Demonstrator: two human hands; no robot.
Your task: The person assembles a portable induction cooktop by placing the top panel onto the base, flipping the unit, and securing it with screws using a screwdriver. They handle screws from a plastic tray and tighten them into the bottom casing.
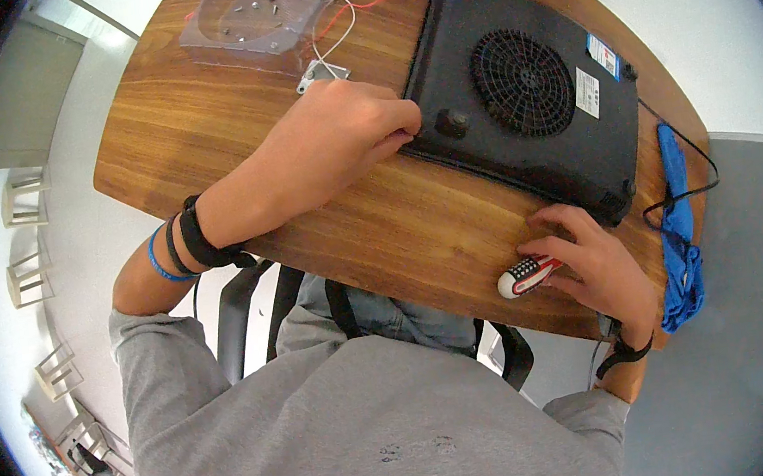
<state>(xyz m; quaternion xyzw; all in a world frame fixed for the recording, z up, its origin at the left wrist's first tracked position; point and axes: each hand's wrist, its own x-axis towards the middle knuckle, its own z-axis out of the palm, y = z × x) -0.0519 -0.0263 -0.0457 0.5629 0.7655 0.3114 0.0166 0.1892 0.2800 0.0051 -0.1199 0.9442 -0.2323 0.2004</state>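
A black, flat appliance [477,88] lies with its underside up on the wooden table; it has a round fan grille and rubber feet. At its near left corner is my left hand [347,130], fingers closed in a pinch at the edge; whatever is between the fingertips is hidden. My right hand [594,267] rests by the near right edge, fingers curled round a red, black and white handle [525,276] with a rounded white end. The other end of the handle is hidden under the palm.
A clear plastic tray [226,45] with several small screws [275,6] stands at the far left. Beside it lies a small metal part [324,74] with white and red wires. A blue cloth [680,244] and black cord [705,176] lie along the wooden table's [174,120] right edge.
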